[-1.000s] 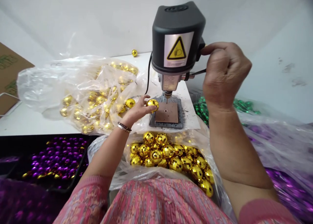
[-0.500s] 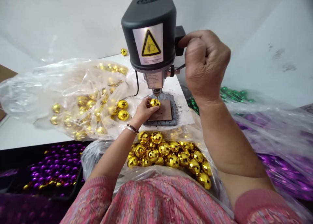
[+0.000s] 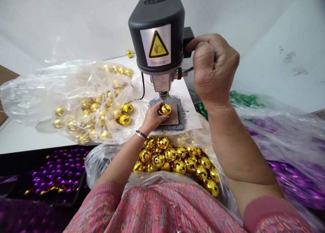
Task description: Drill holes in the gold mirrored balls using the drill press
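Gold, glossy and cut into mirror-like squares, the ball [image 3: 166,109] is sitting over the brown board [image 3: 173,118] on the drill's grey base [image 3: 175,127], and the left hand [image 3: 153,118] is pinching it from the eight-o'clock side — thumb lying along the near face, fingers curling around the back. Counting the hours from that ball, with twelve pointing away from the person, the drill [image 3: 157,43] is standing at twelve, its thin bit [image 3: 164,100] pointing down at the top of the ball; whether the tip is touching, I cannot tell. At two o'clock the right hand [image 3: 215,65] is curling into a loose fist, its forefinger resting against the black box [image 3: 188,35] on the drill's side; the lever [image 3: 188,70] is running in behind it, so the grip itself is staying hidden. More gold balls are lying at six o'clock in a pile [image 3: 175,156] and at nine under a clear plastic bag [image 3: 71,80], while green beads [image 3: 245,99] are showing at three. By its look, the ball is probably weighing little — a stiff, thin, hollow shell, slick on its facets, likely to be rolling or spinning if held loosely, and perhaps cracking or scuffing under a hard squeeze. Its widest part, low on the sides and clear of the bit, is offering the best hold.
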`<state>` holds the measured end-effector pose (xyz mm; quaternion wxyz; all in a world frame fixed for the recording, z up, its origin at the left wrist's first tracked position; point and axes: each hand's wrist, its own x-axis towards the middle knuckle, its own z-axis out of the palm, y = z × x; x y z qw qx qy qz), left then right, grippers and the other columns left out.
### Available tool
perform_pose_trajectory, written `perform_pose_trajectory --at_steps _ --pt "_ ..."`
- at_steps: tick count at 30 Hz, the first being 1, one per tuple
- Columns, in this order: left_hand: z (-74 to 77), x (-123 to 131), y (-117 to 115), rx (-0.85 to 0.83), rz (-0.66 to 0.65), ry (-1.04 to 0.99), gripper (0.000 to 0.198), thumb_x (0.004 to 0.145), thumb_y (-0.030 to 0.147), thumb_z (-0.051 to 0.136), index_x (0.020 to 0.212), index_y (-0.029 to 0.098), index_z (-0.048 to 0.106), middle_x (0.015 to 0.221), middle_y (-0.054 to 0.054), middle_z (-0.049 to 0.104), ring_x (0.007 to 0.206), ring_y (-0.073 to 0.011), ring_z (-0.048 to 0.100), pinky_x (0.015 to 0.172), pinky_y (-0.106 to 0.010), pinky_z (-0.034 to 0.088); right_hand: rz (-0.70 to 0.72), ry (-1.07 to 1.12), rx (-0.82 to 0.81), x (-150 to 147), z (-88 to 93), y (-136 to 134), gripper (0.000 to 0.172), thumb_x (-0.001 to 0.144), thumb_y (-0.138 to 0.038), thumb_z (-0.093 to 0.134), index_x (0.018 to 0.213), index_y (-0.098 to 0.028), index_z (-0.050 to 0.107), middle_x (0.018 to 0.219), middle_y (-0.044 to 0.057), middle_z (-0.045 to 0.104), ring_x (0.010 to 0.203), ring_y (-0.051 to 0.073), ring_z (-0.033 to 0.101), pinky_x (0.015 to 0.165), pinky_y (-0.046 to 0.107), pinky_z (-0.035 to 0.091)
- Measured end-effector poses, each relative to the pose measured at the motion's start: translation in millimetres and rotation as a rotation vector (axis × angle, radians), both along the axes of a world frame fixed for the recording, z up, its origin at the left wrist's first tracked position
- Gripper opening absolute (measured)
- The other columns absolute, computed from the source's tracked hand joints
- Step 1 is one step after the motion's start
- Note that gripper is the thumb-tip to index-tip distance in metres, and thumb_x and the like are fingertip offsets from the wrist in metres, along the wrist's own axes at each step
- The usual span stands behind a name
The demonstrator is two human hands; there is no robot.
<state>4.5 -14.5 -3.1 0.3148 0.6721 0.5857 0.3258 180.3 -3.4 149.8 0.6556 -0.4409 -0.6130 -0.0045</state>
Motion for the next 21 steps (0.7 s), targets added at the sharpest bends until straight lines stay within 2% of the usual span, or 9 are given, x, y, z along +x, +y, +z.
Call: perform_pose_trajectory --at_steps 3,6,13,17,21 --pt "-5.1 1 1 0.024 -0.028 -0.037 0.059 0.069 0.020 0.080 0.126 0.016 0.066 0.108 -0.007 0.074 0.099 -0.0233 0.067 0.092 -0.036 0.053 0.081 -0.025 0.065 4 -8.6 -2 0.029 0.094 -0.020 0.045 0.088 -0.013 0.073 0.070 -0.001 0.063 0.056 0.004 0.047 0.069 0.019 0.046" --pt "-9.2 1 2 0.019 -0.030 -0.083 0.062 0.069 0.018 0.079 0.129 0.014 0.065 0.110 -0.007 0.075 0.100 -0.0230 0.068 0.094 -0.035 0.053 0.109 -0.074 0.103 7 -17.9 -6 0.029 0.097 -0.025 0.044 0.094 -0.014 0.071 0.072 0.000 0.064 0.063 0.006 0.056 0.074 0.022 0.049" --pt "-5.8 4 -3 -0.032 0.033 -0.082 0.068 0.069 0.017 0.081 0.135 0.014 0.064 0.117 -0.006 0.076 0.106 -0.0227 0.069 0.096 -0.032 0.053 -0.041 -0.194 0.122 11 -36.7 -13 0.033 0.098 -0.032 0.040 0.099 -0.025 0.072 0.080 0.002 0.070 0.071 0.011 0.061 0.076 0.028 0.054" --pt "-4.6 5 -3 -0.047 0.029 -0.083 0.067 0.069 0.017 0.080 0.134 0.013 0.064 0.114 -0.005 0.077 0.105 -0.0222 0.070 0.096 -0.032 0.054 -0.062 -0.274 0.144 14 -53.0 -20 0.037 0.101 -0.033 0.037 0.106 -0.023 0.072 0.087 0.004 0.070 0.078 0.013 0.061 0.077 0.032 0.052" --pt "-7.5 5 -3 -0.044 0.027 -0.099 0.067 0.070 0.019 0.081 0.134 0.013 0.064 0.116 -0.006 0.076 0.108 -0.0228 0.069 0.099 -0.033 0.053 -0.075 -0.279 0.209 14 -64.8 -24 0.037 0.102 -0.031 0.036 0.109 -0.023 0.071 0.086 0.003 0.068 0.075 0.012 0.057 0.074 0.031 0.049"
